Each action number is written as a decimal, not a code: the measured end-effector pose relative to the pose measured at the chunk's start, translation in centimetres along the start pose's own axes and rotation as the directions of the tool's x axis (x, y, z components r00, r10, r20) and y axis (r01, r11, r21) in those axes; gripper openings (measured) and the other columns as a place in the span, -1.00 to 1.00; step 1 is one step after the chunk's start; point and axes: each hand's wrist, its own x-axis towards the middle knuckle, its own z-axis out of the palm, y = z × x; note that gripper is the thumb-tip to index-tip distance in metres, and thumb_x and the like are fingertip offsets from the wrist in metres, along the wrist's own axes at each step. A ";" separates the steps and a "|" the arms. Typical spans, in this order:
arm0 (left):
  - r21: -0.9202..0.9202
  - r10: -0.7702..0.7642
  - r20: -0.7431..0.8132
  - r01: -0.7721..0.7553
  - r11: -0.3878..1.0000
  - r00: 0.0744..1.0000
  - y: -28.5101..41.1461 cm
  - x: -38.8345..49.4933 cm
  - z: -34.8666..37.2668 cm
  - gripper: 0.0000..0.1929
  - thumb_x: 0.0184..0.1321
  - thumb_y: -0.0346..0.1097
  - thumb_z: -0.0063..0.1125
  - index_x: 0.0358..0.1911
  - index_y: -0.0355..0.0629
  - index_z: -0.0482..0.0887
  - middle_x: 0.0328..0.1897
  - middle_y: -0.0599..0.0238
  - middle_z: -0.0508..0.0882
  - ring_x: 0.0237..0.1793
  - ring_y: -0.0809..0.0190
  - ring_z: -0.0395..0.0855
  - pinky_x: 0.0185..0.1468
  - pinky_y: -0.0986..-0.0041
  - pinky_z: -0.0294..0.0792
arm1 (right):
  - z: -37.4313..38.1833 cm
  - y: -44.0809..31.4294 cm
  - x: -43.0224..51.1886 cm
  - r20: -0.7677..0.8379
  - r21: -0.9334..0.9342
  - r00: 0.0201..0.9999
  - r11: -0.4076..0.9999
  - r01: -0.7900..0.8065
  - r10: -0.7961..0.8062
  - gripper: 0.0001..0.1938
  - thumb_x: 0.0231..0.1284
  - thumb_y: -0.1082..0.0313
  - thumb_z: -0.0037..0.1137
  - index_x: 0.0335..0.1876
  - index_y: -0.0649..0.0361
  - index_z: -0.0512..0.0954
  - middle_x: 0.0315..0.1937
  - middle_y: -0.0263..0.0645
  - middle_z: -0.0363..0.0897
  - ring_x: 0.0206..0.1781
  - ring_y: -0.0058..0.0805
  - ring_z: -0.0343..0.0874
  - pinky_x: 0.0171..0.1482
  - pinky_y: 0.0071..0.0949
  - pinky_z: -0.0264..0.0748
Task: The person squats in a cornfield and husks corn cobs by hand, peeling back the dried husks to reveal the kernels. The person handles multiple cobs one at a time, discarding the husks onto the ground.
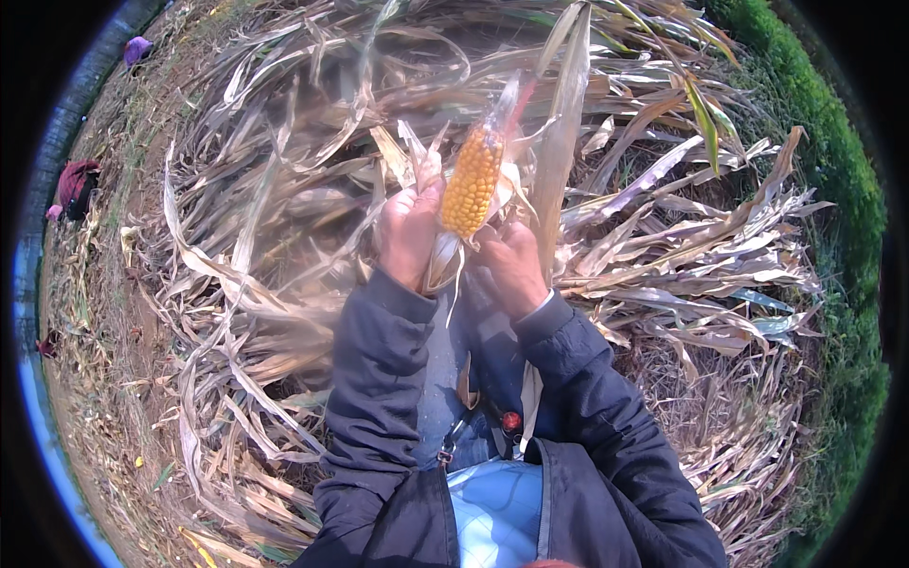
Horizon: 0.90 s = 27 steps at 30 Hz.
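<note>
An ear of yellow corn (471, 183) stands tilted between my two hands, its kernels bare on the side facing me. Dry silk and pale husk (513, 99) cling around its tip. On its left, my left hand (410, 228) grips a bunch of peeled-back husk leaves (427, 160). My right hand (513, 261) is closed on husk at the lower right of the ear, with its fingertips partly hidden. A long dry leaf (562, 142) rises just beyond my right hand. Some husk (444, 257) hangs below the ear's base.
Cut dry corn stalks (682, 277) lie in heaps ahead and to both sides. Green plants (845, 213) border the right. At the far left are a dark red bundle (77, 186) and a purple object (136, 50), both too small to identify.
</note>
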 end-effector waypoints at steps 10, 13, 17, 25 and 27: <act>-0.013 0.053 0.031 -0.052 0.999 0.998 -0.4 0.9 0.0 -0.68 0.50 -0.30 0.03 0.01 -0.49 0.67 -0.14 0.26 0.76 -0.21 0.44 0.67 -0.13 0.58 0.47 | -2.0 -3.5 -0.8 0.038 -0.222 0.986 0.961 0.164 -0.159 -0.79 0.54 0.32 0.01 0.09 0.24 0.57 -0.16 -0.32 0.65 -0.19 -0.62 0.69 -0.24 -0.60 0.62; 0.073 0.086 0.008 -0.086 0.994 0.996 -0.1 1.9 0.7 -0.68 0.49 -0.28 0.05 -0.04 -0.47 0.69 -0.18 0.27 0.77 -0.23 0.43 0.65 -0.15 0.53 0.46 | -2.8 -5.2 -1.8 0.060 -0.237 0.983 0.955 0.180 -0.171 -0.70 0.54 0.26 0.07 0.21 0.24 0.57 -0.16 -0.30 0.72 -0.12 -0.54 0.77 -0.23 -0.62 0.61; 0.055 0.158 0.022 -0.159 0.986 0.987 -0.2 4.1 3.3 -0.67 0.45 -0.20 0.10 -0.16 -0.40 0.75 -0.35 0.20 0.77 -0.31 0.35 0.64 -0.18 0.40 0.46 | -4.4 -7.1 -2.7 -0.003 -0.251 0.959 0.929 0.273 -0.282 -0.68 0.52 0.28 0.13 0.22 0.28 0.56 -0.34 -0.37 0.68 -0.30 -0.65 0.68 -0.30 -0.68 0.48; 0.312 0.228 -0.003 -0.215 0.925 0.974 -0.8 2.9 6.0 -0.65 0.51 -0.17 0.03 -0.21 -0.34 0.76 -0.41 0.19 0.73 -0.38 0.32 0.65 -0.22 0.42 0.46 | -6.5 -9.0 -2.5 -0.194 -0.207 0.789 0.810 0.548 -0.584 -0.83 0.45 0.38 0.26 -0.02 0.29 0.60 -0.30 -0.47 0.59 -0.32 -0.84 0.46 -0.30 -0.75 0.40; 0.326 0.251 0.007 -0.239 0.915 0.968 -0.6 2.7 6.2 -0.66 0.52 -0.18 0.02 -0.19 -0.33 0.75 -0.39 0.23 0.73 -0.37 0.34 0.64 -0.22 0.45 0.46 | -5.7 -8.7 -1.8 -0.159 -0.292 0.804 0.805 0.516 -0.573 -0.74 0.44 0.35 0.27 0.08 0.36 0.59 -0.26 -0.40 0.64 -0.35 -0.79 0.50 -0.31 -0.70 0.49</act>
